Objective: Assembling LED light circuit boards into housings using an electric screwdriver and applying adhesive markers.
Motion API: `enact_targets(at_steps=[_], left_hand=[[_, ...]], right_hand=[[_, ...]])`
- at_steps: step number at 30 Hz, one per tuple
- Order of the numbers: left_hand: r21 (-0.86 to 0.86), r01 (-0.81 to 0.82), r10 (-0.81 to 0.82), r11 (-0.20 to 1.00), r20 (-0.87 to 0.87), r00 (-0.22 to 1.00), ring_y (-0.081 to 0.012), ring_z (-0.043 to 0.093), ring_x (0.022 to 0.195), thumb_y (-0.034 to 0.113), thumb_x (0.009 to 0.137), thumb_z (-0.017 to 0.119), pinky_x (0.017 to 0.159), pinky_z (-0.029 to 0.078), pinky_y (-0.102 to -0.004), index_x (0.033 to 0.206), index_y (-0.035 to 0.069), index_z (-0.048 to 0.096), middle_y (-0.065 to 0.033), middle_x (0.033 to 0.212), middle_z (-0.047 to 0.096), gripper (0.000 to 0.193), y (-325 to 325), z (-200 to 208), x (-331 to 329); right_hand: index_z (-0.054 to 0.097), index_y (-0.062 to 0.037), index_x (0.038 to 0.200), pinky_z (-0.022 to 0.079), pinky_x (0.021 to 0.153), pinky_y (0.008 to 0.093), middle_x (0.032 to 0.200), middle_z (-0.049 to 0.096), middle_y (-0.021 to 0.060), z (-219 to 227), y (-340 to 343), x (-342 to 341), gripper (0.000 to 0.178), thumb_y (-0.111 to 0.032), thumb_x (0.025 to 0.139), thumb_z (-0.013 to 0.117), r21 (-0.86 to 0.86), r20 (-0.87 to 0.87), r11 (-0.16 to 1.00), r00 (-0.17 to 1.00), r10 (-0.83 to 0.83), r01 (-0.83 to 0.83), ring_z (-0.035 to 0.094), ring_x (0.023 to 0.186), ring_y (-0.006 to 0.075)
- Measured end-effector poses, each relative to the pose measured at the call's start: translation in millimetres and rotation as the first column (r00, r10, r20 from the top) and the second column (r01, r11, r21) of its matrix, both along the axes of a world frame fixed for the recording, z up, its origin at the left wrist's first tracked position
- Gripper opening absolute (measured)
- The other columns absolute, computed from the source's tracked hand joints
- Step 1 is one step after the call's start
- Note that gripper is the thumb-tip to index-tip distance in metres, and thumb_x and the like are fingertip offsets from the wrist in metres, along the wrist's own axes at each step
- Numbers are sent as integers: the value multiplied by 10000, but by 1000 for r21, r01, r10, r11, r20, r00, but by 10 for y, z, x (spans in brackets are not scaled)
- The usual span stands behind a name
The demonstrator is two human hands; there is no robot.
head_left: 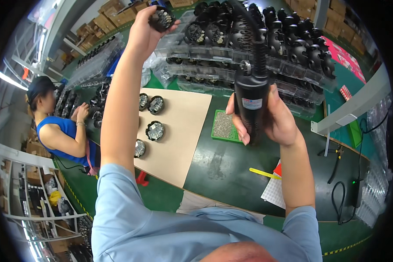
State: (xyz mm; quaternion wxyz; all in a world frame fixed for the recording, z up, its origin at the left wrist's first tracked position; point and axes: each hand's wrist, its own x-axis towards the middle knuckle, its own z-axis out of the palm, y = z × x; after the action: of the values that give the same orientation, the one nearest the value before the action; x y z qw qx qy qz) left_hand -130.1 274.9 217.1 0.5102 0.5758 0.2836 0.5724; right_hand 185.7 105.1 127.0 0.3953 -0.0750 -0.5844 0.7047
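Surroundings: a dark green worktop [231, 170] is carrying a beige rectangular cardboard sheet [183, 131], and four round black housings with circuit boards inside [155, 130] are lying on that sheet, well apart from both hands.
Screw tray: a small green square tray of silvery screws [225, 126] is sitting just right of the cardboard sheet, directly below the right hand's thumb in the head view.
Stack at the back: clear plastic trays loaded with black moulded housings [266, 48] are piling up along the far edge of the worktop, standing behind both hands.
Right edge: a yellow strip [264, 173], a white perforated sheet [275, 192] and a black cable [338, 192] are lying on the worktop near the right forearm.
Neighbour: a person in a blue sleeveless top [59, 133] is working at the left end of the worktop, their hands staying among other black parts.
Left hand: the left hand [146, 30] is reaching up and away, its fingers [140, 17] clamping on a round black housing with a circuit board [162, 18], which is sitting at the fingertips, raised just in front of the stacked trays.
Right hand: the right hand [275, 118] is wrapping its fingers around a black cylindrical electric screwdriver [251, 98], holding it upright above the worktop, its coiled cord [249, 30] rising in front of the stacked trays.
Gap: the held housing and the screwdriver are well apart.
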Motion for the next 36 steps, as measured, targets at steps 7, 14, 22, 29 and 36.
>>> enact_targets(at_steps=[7, 14, 22, 29, 36], left_hand=[[-15, -260, 238, 965, -353, 905, -204, 631, 1153, 286, 1056, 601, 898, 624, -444, 1333, 63, 583, -67, 1203, 657, 356, 977, -218, 155], [202, -374, 388, 905, -753, 532, -127, 651, 966, 600, 957, 659, 836, 545, -308, 1408, 116, 577, -41, 1142, 702, 667, 1533, -363, 194], [163, -361, 335, 918, -805, 490, -156, 627, 1035, 587, 1034, 532, 983, 466, -323, 1411, 54, 582, -44, 1220, 689, 655, 1635, -359, 62], [243, -377, 433, 894, -687, 583, -201, 658, 1092, 344, 1044, 589, 939, 529, -349, 1324, 23, 620, -87, 1200, 696, 427, 912, -210, 9], [549, -460, 581, 697, -57, 812, -250, 702, 1045, 151, 1037, 616, 892, 576, -337, 1227, -70, 564, -210, 1141, 703, 296, -602, 288, 125]], right_hand=[[592, 81, 1142, 498, 585, 269, 751, 650, 96, 75, -20, -5, 876, -759, 978, 406, 7, 116, 999, 993, -36, 36, 613, 606, 136], [563, 55, 1172, 528, 617, 283, 800, 625, 89, 17, 6, 29, 789, -706, 1003, 437, 18, 76, 1000, 997, 16, -17, 614, 686, 142], [562, -34, 1048, 542, 657, 268, 827, 538, -7, 54, 29, 27, 484, -509, 1078, 473, -15, 39, 999, 998, 52, -51, 613, 745, 91], [501, 22, 1303, 542, 820, 354, 977, 646, 92, 29, 86, 121, 735, -653, 1017, 451, 65, 149, 995, 987, 62, -72, 652, 883, 185], [453, 10, 1424, 500, 971, 353, 1187, 653, 115, 50, 79, 225, 595, -482, 1090, 449, 126, 257, 970, 951, 172, -209, 639, 1125, 208]])
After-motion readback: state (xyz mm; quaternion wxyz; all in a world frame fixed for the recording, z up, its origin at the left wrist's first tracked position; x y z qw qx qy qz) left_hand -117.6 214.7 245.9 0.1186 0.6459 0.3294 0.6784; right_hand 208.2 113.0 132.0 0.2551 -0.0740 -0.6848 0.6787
